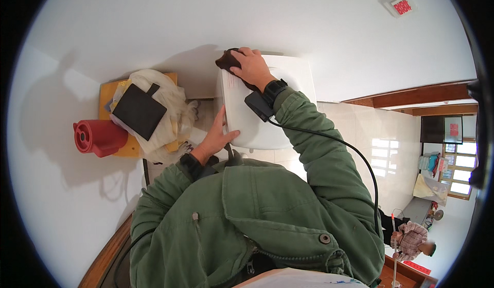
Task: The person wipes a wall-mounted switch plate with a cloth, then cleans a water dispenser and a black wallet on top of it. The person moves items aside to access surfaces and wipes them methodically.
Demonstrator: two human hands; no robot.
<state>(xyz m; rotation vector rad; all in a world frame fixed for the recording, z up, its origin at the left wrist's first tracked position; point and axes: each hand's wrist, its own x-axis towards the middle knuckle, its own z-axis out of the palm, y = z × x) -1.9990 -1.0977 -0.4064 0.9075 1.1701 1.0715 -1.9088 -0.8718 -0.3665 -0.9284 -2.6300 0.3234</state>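
Observation:
In front of me stands a white box-shaped appliance (266, 129) with a smooth top, close to the wall. My right hand (252, 66) presses a crumpled dark brown cloth (228, 59) onto the top at the far left corner. Reddish print (231, 81) shows on the top just below the cloth. My left hand (216, 135) rests at the near left edge, thumb on top and fingers along the side, holding nothing. A black device (257, 105) with a cable is fixed at my right wrist.
To the left, a yellow wooden stand (107, 95) bears sheer white fabric (170, 106), a black square pouch (139, 111) and a red jug (110, 135). The black cable (347, 145) runs along my right sleeve. Far right, a person (411, 241) holds a long pole (394, 245).

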